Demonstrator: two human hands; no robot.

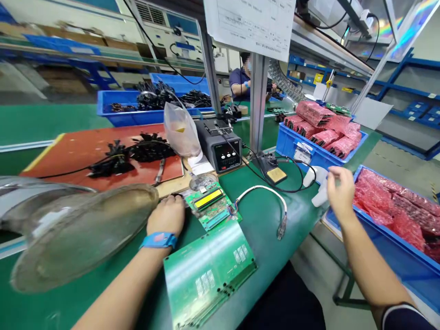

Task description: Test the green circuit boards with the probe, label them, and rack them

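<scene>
My left hand (167, 214), with a blue wristband (158, 240) on the wrist, rests closed on the green bench just left of a small circuit board with a yellow display (210, 202). What its fingers hold is hidden. My right hand (340, 191) reaches over the bench's right edge, its fingers curled on a white bottle-like object (318, 183). A stack of bare green circuit boards (208, 270) lies near me. A white ribbon cable (266, 195) arcs from the small board to a loose plug.
A soldering station (220, 144), its iron stand with sponge (275, 173), and a plastic bag (180, 130) stand behind. Blue bins of pink antistatic bags (395, 206) sit right. Black cable bundles (134, 153) lie on a red mat. A lamp hood (82, 229) looms left. Another person (240, 80) works opposite.
</scene>
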